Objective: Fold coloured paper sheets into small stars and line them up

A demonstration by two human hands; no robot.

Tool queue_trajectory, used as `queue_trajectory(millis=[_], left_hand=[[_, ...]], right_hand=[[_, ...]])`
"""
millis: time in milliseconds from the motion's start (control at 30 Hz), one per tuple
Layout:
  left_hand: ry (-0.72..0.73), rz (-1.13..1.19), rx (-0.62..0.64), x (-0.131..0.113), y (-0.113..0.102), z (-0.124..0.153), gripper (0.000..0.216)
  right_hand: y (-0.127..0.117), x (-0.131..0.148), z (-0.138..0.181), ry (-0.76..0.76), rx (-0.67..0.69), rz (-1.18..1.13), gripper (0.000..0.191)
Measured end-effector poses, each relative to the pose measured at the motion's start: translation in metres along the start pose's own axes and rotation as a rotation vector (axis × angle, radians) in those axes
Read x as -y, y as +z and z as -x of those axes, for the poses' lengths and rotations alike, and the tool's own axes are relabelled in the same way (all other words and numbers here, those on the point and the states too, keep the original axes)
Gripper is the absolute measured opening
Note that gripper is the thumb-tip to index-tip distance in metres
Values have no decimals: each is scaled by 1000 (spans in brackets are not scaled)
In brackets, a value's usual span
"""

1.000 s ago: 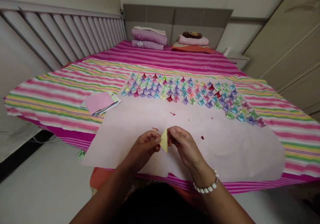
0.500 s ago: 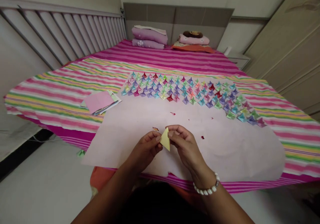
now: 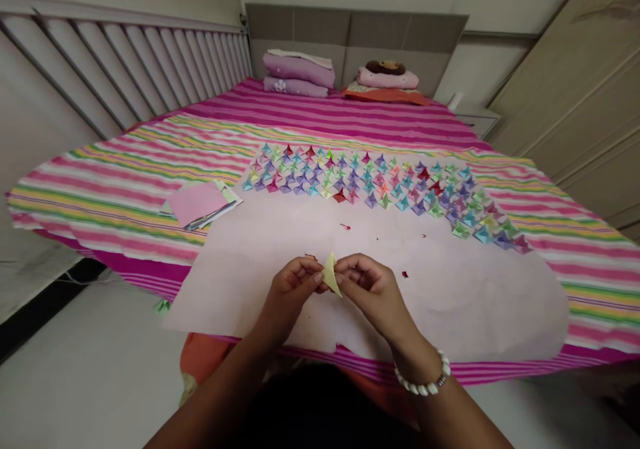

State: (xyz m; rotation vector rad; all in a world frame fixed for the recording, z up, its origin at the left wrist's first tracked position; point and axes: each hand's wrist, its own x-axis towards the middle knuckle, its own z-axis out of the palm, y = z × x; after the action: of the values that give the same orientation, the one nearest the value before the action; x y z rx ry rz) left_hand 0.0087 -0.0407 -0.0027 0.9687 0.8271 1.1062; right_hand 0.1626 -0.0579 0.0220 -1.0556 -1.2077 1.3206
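A small folded piece of pale yellow paper [image 3: 331, 273] is pinched between both hands, just above the near edge of a large pale pink sheet [image 3: 465, 302]. My left hand [image 3: 293, 289] grips its left side with closed fingers. My right hand [image 3: 373, 289], with a white bead bracelet on the wrist, grips its right side. Farther back on the pink sheet lie several rows of small folded paper pieces [image 3: 380, 185] in many colours.
A stack of coloured paper squares [image 3: 200, 203], pink on top, lies to the left on the striped bedspread [image 3: 110, 182]. Pillows [image 3: 299, 72] rest by the headboard. A slatted rail runs along the left, a wardrobe stands at the right. Tiny red scraps dot the sheet.
The yellow paper has tilted and been pressed flatter between the fingers. Both hands have shifted slightly closer together and a little to the right.
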Motion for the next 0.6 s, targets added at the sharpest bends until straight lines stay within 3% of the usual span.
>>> queue_trajectory(millis=[200,367,467,600], left_hand=[[-34,-164,-6,-11,4,0,27],[-15,-193,-43,-12,9,2,31],[7,-269,-27,-12,9,2,27],[6,-420,-3,-15,9,2,13]], right_hand=[[3,-5,-2,-258,-151,370,2],[11,-8,0,-483,-182,641,11],[16,-10,1,-518,-180,706,12],[18,-11,0,-438,-237,703,13]])
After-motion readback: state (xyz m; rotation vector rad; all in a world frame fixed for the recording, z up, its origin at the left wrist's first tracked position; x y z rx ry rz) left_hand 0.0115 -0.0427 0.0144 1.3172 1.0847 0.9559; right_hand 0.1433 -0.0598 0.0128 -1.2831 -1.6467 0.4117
